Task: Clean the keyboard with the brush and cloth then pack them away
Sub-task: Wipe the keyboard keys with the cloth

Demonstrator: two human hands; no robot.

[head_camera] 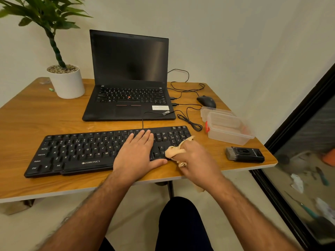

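Dark trousers [179,223] fill the bottom of the head view, and both bare forearms reach up from there to the wooden desk [54,115]. Left hand [137,151] lies flat, fingers straight, pressing on the right-middle keys of the black Zebronics keyboard [76,151] — nothing gripped. Right hand [195,156] is curled round a crumpled beige cloth [176,151], which touches the keyboard's right end by the arrow keys. Over to the right, near the desk edge, the black brush with grey bristles [244,154] lies on its side — well apart from both hands. Behind it sits a clear plastic box [230,131], with its lid [213,111] just beyond. Further back: an open black laptop [128,77], a black mouse [206,101], a white potted plant [66,82].
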